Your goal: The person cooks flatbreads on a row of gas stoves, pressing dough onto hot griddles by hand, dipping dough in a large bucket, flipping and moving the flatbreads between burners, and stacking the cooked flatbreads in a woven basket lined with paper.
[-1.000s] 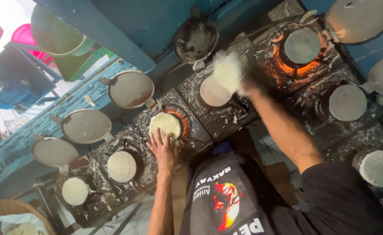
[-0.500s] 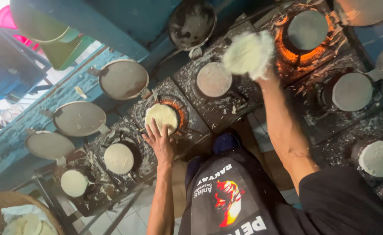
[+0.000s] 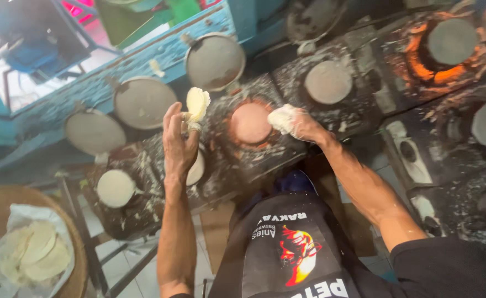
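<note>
Nearest, at the lower left, a round basket [image 3: 80, 259] lined with white cloth [image 3: 16, 218] holds a stack of pale flatbreads [image 3: 36, 251]; a dark apron [image 3: 287, 254] with a red print fills the lower middle; above these stands the soot-black counter [image 3: 143, 165] set with round burners.

The left hand [image 3: 178, 140] is raised over the counter, its grip pinched on a folded pale flatbread [image 3: 197, 104] held up by the edge, clear of any burner; just below the hand, a small white disc [image 3: 196, 168] is half hidden behind the wrist, and another white disc [image 3: 115, 188] lies further left.

The right hand [image 3: 294, 122], white with flour or batter, rests just beside a bare pinkish round griddle [image 3: 251, 123]; whether its grip is closed on anything I cannot tell.

Farther off, grey discs sit on burners [image 3: 327, 82]; one at the upper right [image 3: 452, 41] is ringed with orange glow; round lids [image 3: 215, 60] line the blue ledge [image 3: 160, 49] at the back.
</note>
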